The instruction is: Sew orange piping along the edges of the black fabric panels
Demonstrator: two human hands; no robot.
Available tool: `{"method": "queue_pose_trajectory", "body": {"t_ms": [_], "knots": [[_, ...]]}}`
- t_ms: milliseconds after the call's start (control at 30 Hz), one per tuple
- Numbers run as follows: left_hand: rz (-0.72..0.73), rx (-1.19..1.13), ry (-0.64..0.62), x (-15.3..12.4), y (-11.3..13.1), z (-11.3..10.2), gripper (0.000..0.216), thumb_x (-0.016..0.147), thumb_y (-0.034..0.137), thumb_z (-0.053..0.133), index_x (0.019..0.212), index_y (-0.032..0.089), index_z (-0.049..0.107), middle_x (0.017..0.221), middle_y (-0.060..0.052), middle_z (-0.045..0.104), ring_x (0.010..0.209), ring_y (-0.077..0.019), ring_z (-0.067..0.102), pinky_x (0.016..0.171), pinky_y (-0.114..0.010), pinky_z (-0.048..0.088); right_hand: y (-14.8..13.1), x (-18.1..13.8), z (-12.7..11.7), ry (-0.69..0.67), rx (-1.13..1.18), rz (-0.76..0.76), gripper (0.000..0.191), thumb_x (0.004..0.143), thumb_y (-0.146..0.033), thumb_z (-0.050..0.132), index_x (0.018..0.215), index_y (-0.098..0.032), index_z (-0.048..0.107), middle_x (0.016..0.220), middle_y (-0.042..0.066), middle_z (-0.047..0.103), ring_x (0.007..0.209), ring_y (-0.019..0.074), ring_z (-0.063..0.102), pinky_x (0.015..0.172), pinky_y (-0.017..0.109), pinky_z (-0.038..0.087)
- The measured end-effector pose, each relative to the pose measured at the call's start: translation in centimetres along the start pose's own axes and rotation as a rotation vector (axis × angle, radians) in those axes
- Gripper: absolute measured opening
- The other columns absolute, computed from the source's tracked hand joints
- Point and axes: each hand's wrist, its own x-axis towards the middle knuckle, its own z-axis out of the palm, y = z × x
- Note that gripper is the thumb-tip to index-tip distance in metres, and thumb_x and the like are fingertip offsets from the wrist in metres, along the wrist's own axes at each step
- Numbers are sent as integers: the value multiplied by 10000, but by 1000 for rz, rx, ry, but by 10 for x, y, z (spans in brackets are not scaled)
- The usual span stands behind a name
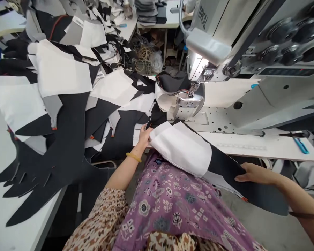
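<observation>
A long cut fabric piece (222,158), black with a large white backing patch (184,148) and a grey strip, stretches across my lap between both hands. Its left end is gripped by my left hand (144,136), fingers closed at the white patch beside some black fabric. My right hand (253,173) pinches the black part farther right, thumb on top. Beyond the piece stands a post-bed sewing machine (189,101). Black fabric with an orange edge (174,82) lies at its needle, apart from my hands.
Overlapping black, white and grey cut pieces (68,139) cover the table on the left. A blue cutter (300,145) lies at the right end of the machine table (240,143). Farther back are stacked grey pieces (146,12) and a crate with coiled cord (143,57).
</observation>
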Motion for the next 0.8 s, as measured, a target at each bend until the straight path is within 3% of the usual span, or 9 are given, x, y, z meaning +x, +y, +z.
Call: {"method": "queue_pose_trajectory", "body": {"t_ms": [67, 133, 233, 333, 433, 533, 633, 700, 800], "knots": [[26, 75, -29, -3, 2, 12, 236, 612, 214, 738, 712, 166, 530, 597, 82, 523, 589, -57, 476, 649, -198, 390, -6, 6, 4, 238, -162, 2, 107, 551, -295, 710, 616, -219, 671, 773, 159, 669, 682, 304, 640, 610, 426, 510], [74, 154, -91, -8, 7, 26, 237, 640, 285, 742, 708, 161, 552, 664, 56, 560, 662, -77, 505, 667, -196, 394, -38, 17, 7, 483, -227, -112, 226, 667, -411, 622, 819, -254, 678, 1036, 136, 651, 918, 300, 621, 816, 452, 487], [240, 367, -244, -16, 20, 43, 285, 748, 426, 644, 689, 157, 568, 678, 29, 567, 687, -102, 512, 665, -210, 404, -117, 39, 6, 665, -110, -526, 380, 797, -523, 470, 968, -226, 632, 1079, 94, 633, 1017, 246, 584, 917, 418, 450], [409, 551, -411, -23, 35, 51, 326, 791, 462, 573, 672, 159, 563, 650, 26, 549, 672, -110, 510, 657, -217, 412, -191, 64, -4, 628, 56, -742, 448, 786, -524, 505, 1077, -194, 590, 1228, 94, 558, 1134, 236, 520, 1005, 401, 391], [426, 590, -623, -29, 53, 55, 342, 785, 486, 563, 830, 151, 619, 787, -1, 621, 773, -138, 563, 724, -232, 446, -232, 84, -15, 376, 368, -832, 457, 765, -529, 537, 1054, -176, 565, 1079, 68, 598, 977, 187, 563, 873, 346, 457], [410, 753, -687, -33, 73, 63, 413, 756, 533, 590, 877, 141, 640, 823, -21, 652, 754, -152, 588, 692, -240, 460, -244, 96, -16, 322, 468, -909, 392, 748, -534, 567, 890, -169, 568, 880, 30, 591, 804, 136, 540, 746, 284, 457], [586, 942, -567, -31, 85, 77, 351, 789, 481, 590, 870, 145, 647, 884, -37, 668, 795, -157, 606, 714, -238, 456, -243, 99, -13, 430, 413, -958, 383, 770, -547, 532, 818, -168, 559, 819, 25, 572, 765, 128, 509, 707, 265, 432], [687, 1003, -508, -26, 85, 87, 314, 864, 427, 508, 841, 147, 648, 863, -38, 675, 797, -150, 610, 727, -237, 451, -239, 96, -14, 493, 310, -968, 379, 797, -535, 491, 836, -165, 564, 810, 23, 565, 757, 126, 497, 697, 256, 411], [688, 1028, -472, -16, 78, 96, 315, 900, 399, 463, 831, 158, 653, 764, -14, 677, 724, -137, 615, 674, -222, 448, -229, 88, -23, 537, 18, -918, 345, 818, -501, 459, 800, -167, 538, 695, -8, 499, 646, 91, 424, 628, 226, 344]]}}
